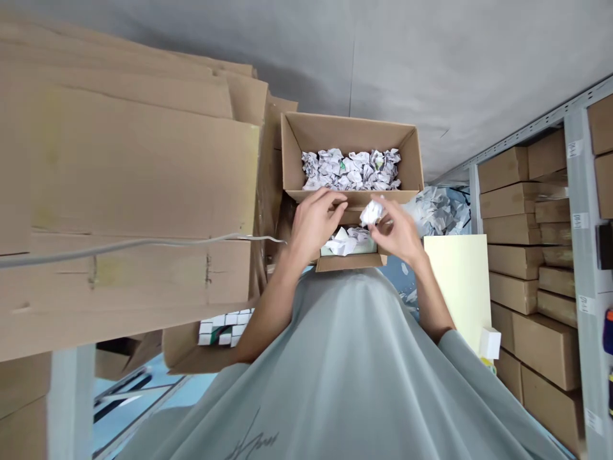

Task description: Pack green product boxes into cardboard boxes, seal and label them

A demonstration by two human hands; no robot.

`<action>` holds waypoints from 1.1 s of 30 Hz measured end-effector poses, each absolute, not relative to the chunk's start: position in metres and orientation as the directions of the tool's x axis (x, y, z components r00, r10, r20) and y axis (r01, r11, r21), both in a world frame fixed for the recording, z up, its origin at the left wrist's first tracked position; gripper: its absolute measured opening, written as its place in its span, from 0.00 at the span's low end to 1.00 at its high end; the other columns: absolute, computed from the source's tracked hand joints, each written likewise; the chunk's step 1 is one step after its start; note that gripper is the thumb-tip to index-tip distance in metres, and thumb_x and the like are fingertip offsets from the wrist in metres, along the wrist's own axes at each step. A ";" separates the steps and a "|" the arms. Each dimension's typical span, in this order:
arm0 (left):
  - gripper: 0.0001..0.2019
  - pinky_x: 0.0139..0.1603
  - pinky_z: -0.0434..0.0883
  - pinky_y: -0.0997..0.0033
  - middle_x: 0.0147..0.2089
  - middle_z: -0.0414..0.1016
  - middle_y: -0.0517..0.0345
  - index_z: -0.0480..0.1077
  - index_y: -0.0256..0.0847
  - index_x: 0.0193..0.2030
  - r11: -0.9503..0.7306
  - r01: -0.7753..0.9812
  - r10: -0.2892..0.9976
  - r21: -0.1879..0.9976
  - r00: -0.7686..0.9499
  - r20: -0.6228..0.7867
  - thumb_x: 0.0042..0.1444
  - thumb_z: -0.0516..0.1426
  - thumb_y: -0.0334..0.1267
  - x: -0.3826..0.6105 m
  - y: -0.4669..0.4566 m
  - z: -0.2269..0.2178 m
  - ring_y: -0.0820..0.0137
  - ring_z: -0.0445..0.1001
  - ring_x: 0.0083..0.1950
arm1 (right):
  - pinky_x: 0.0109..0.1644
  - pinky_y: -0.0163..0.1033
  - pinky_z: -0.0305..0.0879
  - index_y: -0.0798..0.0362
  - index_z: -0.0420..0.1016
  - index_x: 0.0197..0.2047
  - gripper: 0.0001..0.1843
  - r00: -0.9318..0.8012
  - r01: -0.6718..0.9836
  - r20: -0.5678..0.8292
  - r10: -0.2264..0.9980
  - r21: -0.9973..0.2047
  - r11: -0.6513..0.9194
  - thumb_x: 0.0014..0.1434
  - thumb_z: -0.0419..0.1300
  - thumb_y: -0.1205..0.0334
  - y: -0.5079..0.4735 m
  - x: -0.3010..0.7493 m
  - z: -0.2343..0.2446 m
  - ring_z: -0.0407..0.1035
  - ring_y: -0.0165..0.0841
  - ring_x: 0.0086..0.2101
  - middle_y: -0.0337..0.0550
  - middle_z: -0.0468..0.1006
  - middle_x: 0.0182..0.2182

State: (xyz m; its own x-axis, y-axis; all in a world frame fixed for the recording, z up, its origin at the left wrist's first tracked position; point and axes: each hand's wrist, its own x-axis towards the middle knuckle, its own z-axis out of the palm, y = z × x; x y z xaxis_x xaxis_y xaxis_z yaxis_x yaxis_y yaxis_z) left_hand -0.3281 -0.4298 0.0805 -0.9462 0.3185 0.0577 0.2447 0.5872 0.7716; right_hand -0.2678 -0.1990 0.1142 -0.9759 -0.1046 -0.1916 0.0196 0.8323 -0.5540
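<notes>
At the large carton [349,131] and smaller carton [352,262], digits of the left hand [312,220] are parted; by the right hand [396,231], a paper wad [371,213] is pinched near the latter. Wad handling seems underway; steadiness is required next.

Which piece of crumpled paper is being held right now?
The white wad pinched in the right hand; the crumpled paper in the far box and the near box lies unheld.

The ball [371,214] is creased paper, the box [352,132] matt cardboard, the shirt [354,358] smooth cloth, the shelf post [580,182] smooth metal.
</notes>
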 end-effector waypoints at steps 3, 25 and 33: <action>0.12 0.67 0.76 0.56 0.54 0.83 0.51 0.82 0.45 0.52 0.607 0.192 0.236 0.771 -0.970 0.056 0.76 0.56 0.40 -0.295 -0.446 0.074 0.58 0.81 0.57 | 0.57 0.47 0.79 0.48 0.65 0.82 0.37 -0.940 0.102 -0.328 -0.096 -0.537 0.837 0.72 0.59 0.58 -0.209 -0.232 0.086 0.82 0.41 0.44 0.53 0.80 0.64; 0.32 0.54 0.83 0.55 0.55 0.83 0.44 0.64 0.40 0.76 0.588 -0.181 -0.005 0.789 -0.976 -0.219 0.66 0.60 0.40 -0.223 -0.497 -0.048 0.59 0.85 0.46 | 0.36 0.39 0.58 0.47 0.70 0.34 0.16 -0.825 0.556 -0.359 0.436 -0.381 0.738 0.74 0.58 0.50 -0.198 -0.169 0.017 0.74 0.40 0.32 0.44 0.80 0.30; 0.30 0.57 0.84 0.58 0.59 0.83 0.42 0.64 0.41 0.76 0.464 -0.090 0.304 0.881 -0.918 -0.254 0.69 0.57 0.41 -0.230 -0.467 -0.031 0.60 0.86 0.54 | 0.34 0.39 0.53 0.43 0.55 0.30 0.22 -0.698 0.694 -0.278 0.660 -0.489 0.528 0.71 0.57 0.44 -0.184 -0.093 0.049 0.60 0.35 0.26 0.34 0.66 0.22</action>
